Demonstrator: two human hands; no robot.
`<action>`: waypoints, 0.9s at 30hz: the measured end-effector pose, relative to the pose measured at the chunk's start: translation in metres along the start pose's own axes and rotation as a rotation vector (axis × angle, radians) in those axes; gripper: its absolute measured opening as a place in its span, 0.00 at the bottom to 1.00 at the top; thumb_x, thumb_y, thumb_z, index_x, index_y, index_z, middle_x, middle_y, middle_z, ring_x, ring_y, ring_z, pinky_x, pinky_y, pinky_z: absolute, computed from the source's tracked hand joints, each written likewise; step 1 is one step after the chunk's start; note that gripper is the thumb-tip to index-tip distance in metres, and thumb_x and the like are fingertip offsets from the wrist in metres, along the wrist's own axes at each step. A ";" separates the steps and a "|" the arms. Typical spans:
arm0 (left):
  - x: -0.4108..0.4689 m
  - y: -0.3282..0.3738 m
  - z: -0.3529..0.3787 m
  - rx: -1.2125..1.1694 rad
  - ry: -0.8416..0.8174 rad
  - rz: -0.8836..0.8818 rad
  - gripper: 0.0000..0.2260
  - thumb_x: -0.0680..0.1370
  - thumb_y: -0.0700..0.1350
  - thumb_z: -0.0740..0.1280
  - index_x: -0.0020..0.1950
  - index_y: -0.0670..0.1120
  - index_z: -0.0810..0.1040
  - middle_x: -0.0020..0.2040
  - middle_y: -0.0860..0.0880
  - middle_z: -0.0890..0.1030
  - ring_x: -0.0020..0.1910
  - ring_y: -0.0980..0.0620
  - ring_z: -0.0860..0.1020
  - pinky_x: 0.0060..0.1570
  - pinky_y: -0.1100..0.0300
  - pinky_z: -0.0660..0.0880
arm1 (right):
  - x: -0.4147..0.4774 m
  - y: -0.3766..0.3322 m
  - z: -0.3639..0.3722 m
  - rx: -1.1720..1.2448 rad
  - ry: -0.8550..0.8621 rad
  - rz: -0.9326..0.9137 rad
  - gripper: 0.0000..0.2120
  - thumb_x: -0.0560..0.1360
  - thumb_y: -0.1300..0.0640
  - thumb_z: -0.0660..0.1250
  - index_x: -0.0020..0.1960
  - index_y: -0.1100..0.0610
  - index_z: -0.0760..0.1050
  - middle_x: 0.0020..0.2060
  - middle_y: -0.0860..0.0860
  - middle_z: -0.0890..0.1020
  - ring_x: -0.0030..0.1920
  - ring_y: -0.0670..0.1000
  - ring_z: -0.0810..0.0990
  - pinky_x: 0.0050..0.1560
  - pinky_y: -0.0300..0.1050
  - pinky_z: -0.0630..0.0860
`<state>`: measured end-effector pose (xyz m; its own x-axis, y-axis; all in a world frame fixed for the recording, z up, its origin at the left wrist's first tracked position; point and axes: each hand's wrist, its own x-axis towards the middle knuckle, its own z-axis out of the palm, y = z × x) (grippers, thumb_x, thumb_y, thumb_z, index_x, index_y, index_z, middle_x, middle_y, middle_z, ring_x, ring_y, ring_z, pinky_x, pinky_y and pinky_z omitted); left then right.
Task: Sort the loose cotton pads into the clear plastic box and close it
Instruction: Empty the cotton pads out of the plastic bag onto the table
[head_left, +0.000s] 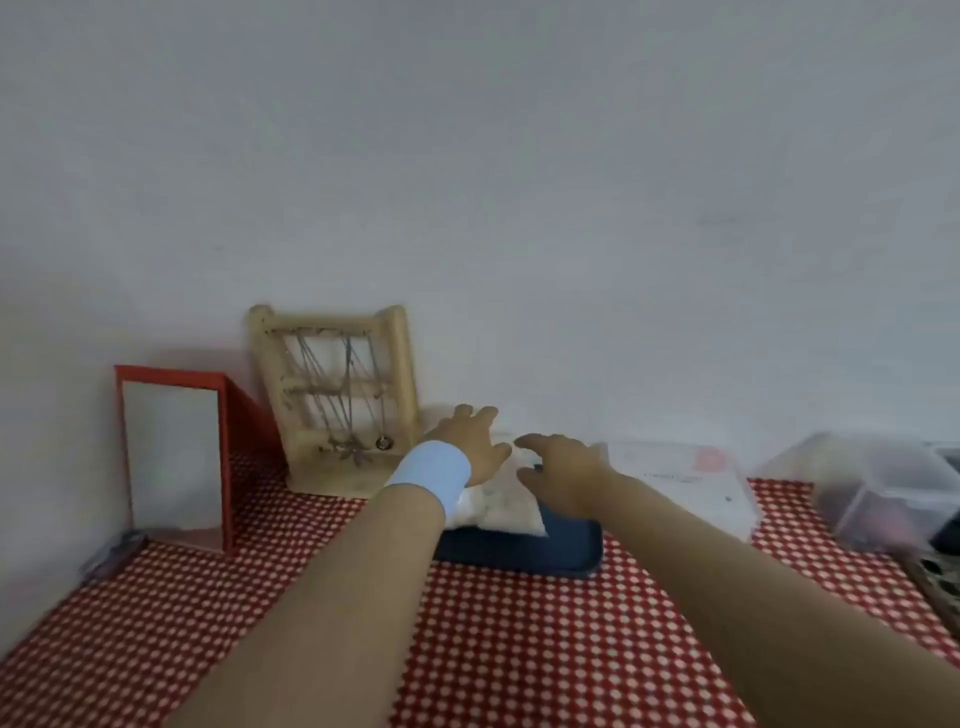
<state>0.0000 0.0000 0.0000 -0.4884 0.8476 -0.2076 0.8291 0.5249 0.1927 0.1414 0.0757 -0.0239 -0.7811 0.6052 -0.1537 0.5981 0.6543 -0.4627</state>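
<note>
Head view: blurry frame, wide angle. Dark blue tray (561, 553) sits on the red checked cloth (519, 649). I use the tray as anchor. On the tray's far-left part lies a white heap of cotton pads (493, 512); too soft to tell if they are single pads or bagged.

Left hand (470, 441), pale blue wristband (434, 475) on the wrist, is over the far end of the heap with fingers spread, holding nothing that I can see. Right hand (558, 467) is over the heap's right edge, with fingers apart and loosely bent and thumb away from the index. No pinch yet; contact unclear.

Just right of the tray is a flat clear plastic box (680, 483) with a pink label, probably the target; whether its lid is on or off I cannot tell. Further right of the tray is a second clear container (883, 488). Left of the tray is a wooden necklace rack (337, 384), and beyond that a red-framed mirror (171, 452).

Judged stage: reaching for the pads, none boxed.

Risks:
- A two-hand scoop of a soft heap could shed pads onto the cloth.
- The left hand is near the rack and could knock it.
- Pads could go into the wrong container.
- A pad over the rim could stop the lid closing.
</note>
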 end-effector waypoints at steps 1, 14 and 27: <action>0.002 -0.005 0.008 0.011 -0.013 -0.039 0.31 0.83 0.60 0.56 0.82 0.55 0.49 0.83 0.46 0.51 0.78 0.39 0.60 0.72 0.45 0.65 | 0.003 0.001 0.008 0.010 0.000 0.006 0.26 0.85 0.47 0.56 0.81 0.48 0.57 0.76 0.54 0.68 0.73 0.56 0.69 0.72 0.50 0.65; -0.050 -0.023 0.062 -0.497 0.358 0.080 0.46 0.72 0.53 0.73 0.81 0.59 0.46 0.78 0.48 0.61 0.75 0.46 0.65 0.72 0.46 0.67 | -0.046 0.007 0.055 0.546 0.339 -0.038 0.49 0.78 0.63 0.67 0.82 0.48 0.34 0.65 0.62 0.77 0.63 0.59 0.79 0.57 0.41 0.76; -0.131 0.032 0.061 -0.496 0.526 0.146 0.29 0.76 0.58 0.71 0.74 0.55 0.65 0.71 0.50 0.61 0.69 0.47 0.68 0.66 0.51 0.72 | -0.132 0.018 0.019 0.305 0.454 0.072 0.12 0.80 0.57 0.65 0.59 0.59 0.83 0.56 0.54 0.84 0.53 0.52 0.81 0.50 0.41 0.75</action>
<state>0.1069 -0.0986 -0.0255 -0.5515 0.7718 0.3166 0.7360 0.2716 0.6201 0.2520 -0.0016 -0.0286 -0.5437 0.8225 0.1670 0.5153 0.4842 -0.7071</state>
